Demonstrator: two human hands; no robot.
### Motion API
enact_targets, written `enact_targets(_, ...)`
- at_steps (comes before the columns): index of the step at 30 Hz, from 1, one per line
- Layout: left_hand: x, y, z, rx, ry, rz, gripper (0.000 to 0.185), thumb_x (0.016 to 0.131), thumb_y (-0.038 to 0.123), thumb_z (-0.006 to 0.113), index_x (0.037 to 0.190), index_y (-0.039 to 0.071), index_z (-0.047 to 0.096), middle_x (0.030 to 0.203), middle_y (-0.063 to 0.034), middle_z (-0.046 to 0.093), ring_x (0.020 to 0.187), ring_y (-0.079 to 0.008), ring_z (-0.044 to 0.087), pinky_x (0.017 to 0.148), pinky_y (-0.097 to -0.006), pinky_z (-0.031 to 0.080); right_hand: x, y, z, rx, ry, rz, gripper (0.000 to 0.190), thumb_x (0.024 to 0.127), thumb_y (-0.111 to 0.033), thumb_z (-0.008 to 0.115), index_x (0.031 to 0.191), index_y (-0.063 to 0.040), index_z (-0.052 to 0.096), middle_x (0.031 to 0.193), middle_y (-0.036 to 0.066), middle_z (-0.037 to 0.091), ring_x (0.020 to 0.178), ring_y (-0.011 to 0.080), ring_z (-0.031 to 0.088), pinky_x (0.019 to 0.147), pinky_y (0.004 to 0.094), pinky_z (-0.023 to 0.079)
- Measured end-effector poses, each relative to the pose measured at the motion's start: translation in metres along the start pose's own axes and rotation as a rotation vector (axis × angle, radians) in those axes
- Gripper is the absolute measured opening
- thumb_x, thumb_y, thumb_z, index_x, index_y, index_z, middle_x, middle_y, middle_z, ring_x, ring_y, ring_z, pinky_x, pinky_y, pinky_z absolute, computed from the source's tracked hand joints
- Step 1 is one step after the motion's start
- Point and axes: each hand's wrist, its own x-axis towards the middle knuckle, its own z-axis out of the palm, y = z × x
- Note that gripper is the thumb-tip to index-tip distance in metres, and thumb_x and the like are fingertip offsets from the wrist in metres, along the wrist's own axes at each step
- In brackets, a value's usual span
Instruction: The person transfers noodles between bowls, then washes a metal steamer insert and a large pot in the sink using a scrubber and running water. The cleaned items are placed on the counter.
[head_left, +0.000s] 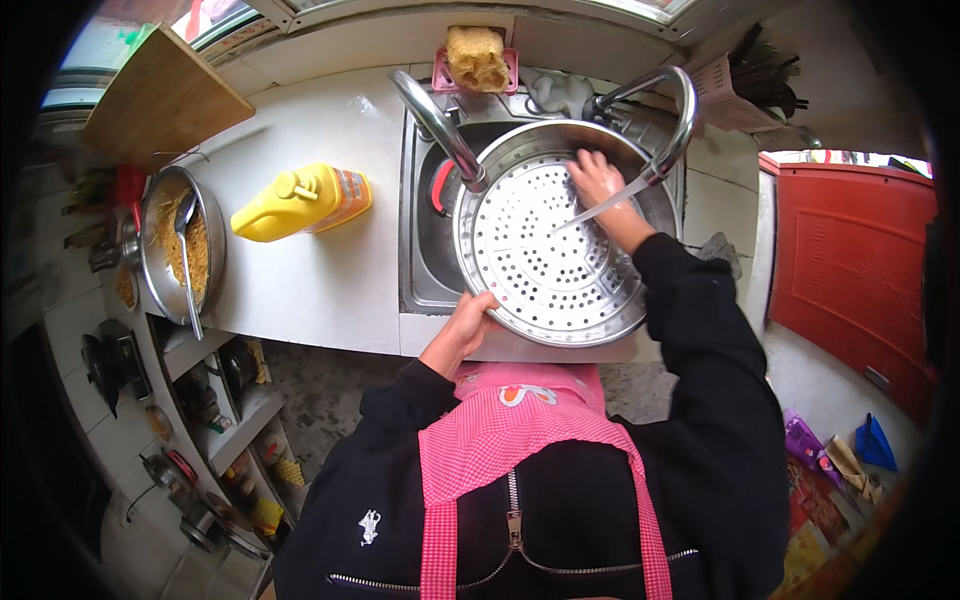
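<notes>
A round stainless-steel steamer tier (525, 262) with a perforated base sits tilted over the sink basin (427, 262), hiding much of it. My left hand (469, 324) grips its near-left rim, thumb over the edge. Inside the tier, my right hand (596, 184) is slightly blurred, fingers apart, against the far-right part of the base and holding nothing. From the right-hand faucet (679, 120) a thin stream of water (600, 208) runs past that hand onto the holes. The other faucet (442, 131) reaches over the tier's left rim.
On the counter (330, 300) stands a yellow jug (304, 201). Further left, a metal bowl (214, 247) holds shredded food and a spoon (185, 240). Behind the sink, a loofah (476, 56) rests on a pink dish (442, 75). A wooden board (169, 97) leans at the back left.
</notes>
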Motion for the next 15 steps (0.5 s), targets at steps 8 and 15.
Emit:
enact_targets(8,0.004,0.012,0.0,0.163,0.042,-0.002,0.064,0.073,0.007,0.047,0.135,0.006,0.031,0.12,-0.0123,0.051,0.104,-0.0263,0.057,0.082,-0.0491,0.052,-0.075,-0.101,-0.044,0.848,-0.592,-0.103,0.019,0.089,-0.021,0.047,0.098,-0.008,0.057,0.093,0.018,0.056,0.081,0.0356,0.06,0.072,0.0413,0.05)
enact_targets(15,-0.004,0.019,-0.007,0.276,0.054,0.006,0.061,0.073,0.008,0.048,0.133,0.005,0.034,0.115,-0.0108,0.053,0.1,-0.0248,0.058,0.079,-0.0469,0.053,-0.026,-0.021,0.01,0.285,-0.124,0.258,0.018,0.083,-0.012,0.051,0.099,-0.009,0.055,0.096,0.018,0.051,0.087,0.0345,0.056,0.069,0.0435,0.05)
